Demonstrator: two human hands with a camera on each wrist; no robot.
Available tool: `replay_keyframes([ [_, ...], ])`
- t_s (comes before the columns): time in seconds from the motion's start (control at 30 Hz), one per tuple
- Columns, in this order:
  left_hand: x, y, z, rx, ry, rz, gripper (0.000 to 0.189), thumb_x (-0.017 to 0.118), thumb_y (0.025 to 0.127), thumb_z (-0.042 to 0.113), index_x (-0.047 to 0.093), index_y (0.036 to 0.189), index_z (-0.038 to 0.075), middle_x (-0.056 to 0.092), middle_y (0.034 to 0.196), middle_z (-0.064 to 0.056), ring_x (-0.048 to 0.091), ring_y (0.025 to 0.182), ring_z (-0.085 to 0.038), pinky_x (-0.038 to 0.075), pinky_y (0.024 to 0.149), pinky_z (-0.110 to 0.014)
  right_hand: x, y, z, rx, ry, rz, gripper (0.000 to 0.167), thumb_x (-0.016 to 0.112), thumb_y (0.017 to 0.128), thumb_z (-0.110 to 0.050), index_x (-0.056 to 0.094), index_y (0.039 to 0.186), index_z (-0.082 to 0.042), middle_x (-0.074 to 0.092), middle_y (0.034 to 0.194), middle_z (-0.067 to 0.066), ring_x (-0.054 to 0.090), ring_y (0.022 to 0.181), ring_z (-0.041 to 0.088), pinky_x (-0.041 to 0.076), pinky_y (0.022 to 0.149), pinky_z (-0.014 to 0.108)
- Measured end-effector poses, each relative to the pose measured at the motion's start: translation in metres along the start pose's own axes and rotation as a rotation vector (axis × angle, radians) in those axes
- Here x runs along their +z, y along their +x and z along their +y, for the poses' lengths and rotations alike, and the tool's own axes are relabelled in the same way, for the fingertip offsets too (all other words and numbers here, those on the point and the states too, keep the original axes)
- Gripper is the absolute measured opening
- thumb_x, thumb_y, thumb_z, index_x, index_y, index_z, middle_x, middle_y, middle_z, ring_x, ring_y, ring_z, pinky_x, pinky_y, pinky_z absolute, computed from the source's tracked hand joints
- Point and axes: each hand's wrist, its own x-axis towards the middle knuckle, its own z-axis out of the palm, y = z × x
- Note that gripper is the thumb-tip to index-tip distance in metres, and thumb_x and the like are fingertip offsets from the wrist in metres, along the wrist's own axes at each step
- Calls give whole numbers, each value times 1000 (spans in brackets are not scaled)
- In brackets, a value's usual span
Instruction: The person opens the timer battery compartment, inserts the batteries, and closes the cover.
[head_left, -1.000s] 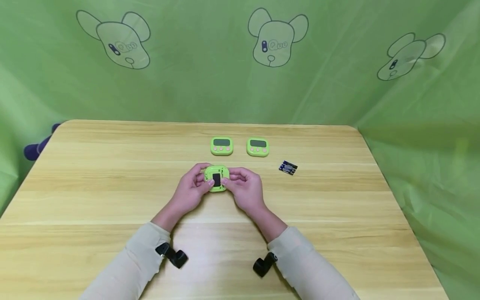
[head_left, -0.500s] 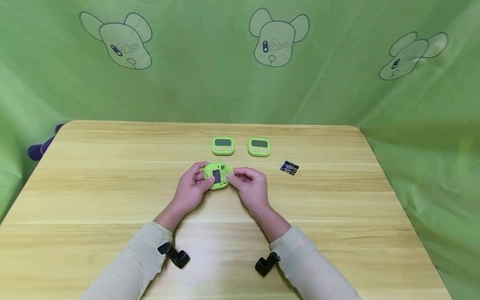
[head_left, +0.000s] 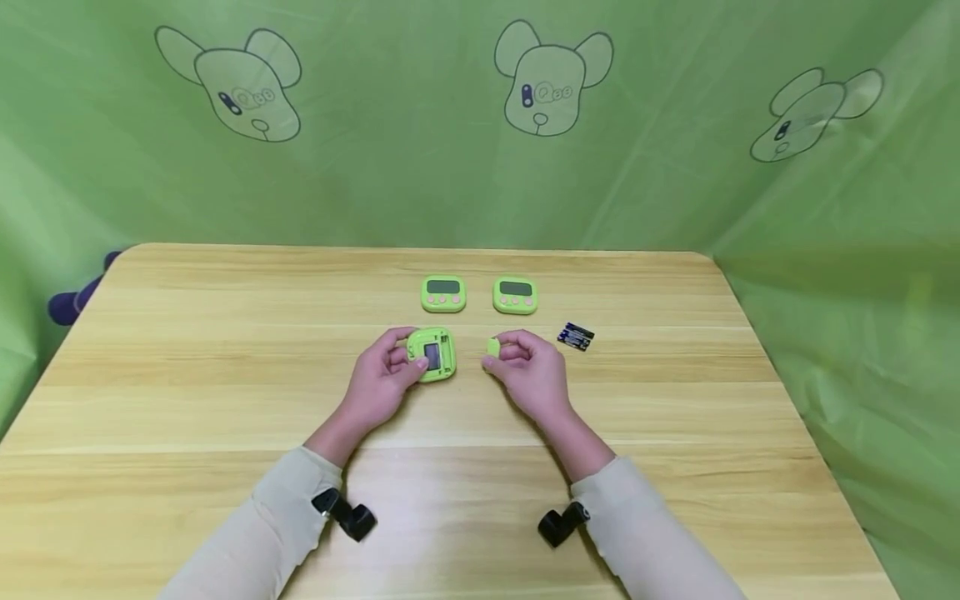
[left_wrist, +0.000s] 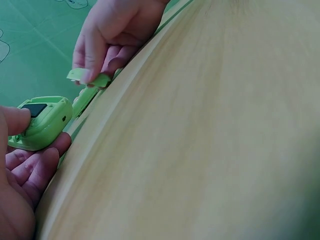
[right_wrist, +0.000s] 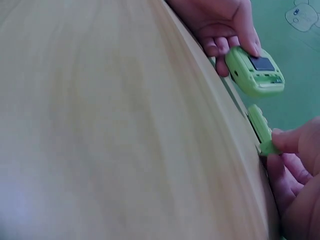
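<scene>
My left hand [head_left: 380,379] grips a light green digital timer [head_left: 444,367] with its back toward me, thumb pressing beside a dark rectangle. The battery slot [right_wrist: 270,78] along the timer's right side lies uncovered. Between thumb and fingers, my right hand [head_left: 534,377] pinches a small green battery cover [head_left: 492,347], apart from the timer and to its right. In the left wrist view this cover [left_wrist: 90,76] looks thin and slightly curved. Two matching timers, the left one [head_left: 443,294] and the right one [head_left: 515,296], lie face up beyond the hands.
Several dark blue batteries [head_left: 576,337] lie side by side on the wooden table [head_left: 225,375], right of the timers and just beyond my right hand. A green curtain [head_left: 420,183] hangs behind the table and along its sides.
The battery cover has come off the held timer. My right hand has moved to the right with it, while my left hand keeps the timer in nearly the same place.
</scene>
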Motion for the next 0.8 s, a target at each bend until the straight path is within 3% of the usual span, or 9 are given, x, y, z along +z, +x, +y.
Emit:
replay_keyframes([
  [0.13, 0, 0, 1, 3, 8, 2, 42, 65, 94, -2, 53, 134, -4, 72, 96, -19, 65, 74, -18, 55, 64, -25, -8, 2, 6, -79, -152, 18, 29, 87, 78, -9, 76, 103, 0, 70, 84, 6, 64, 74, 17, 54, 67, 26],
  [0.33, 0, -1, 1, 6, 14, 5, 42, 65, 93, -2, 53, 134, -4, 72, 98, -18, 66, 76, -18, 56, 65, -26, -12, 2, 11, -145, -194, 29, 30, 87, 77, -8, 76, 104, 0, 67, 88, 8, 61, 74, 18, 51, 66, 24],
  [0.53, 0, -1, 2, 0, 15, 6, 42, 65, 94, -2, 53, 134, -2, 72, 100, -18, 68, 79, -20, 57, 67, -26, -20, 0, 13, -90, -126, 43, 29, 85, 81, -13, 73, 105, -2, 67, 86, 7, 60, 74, 17, 51, 65, 23],
  [0.8, 0, -2, 4, -4, 4, -3, 43, 65, 94, -2, 53, 135, -3, 72, 102, -19, 69, 82, -22, 57, 69, -28, -46, -5, 18, -9, -167, 79, 36, 84, 82, -14, 71, 113, -1, 66, 87, 8, 61, 73, 18, 51, 64, 20],
])
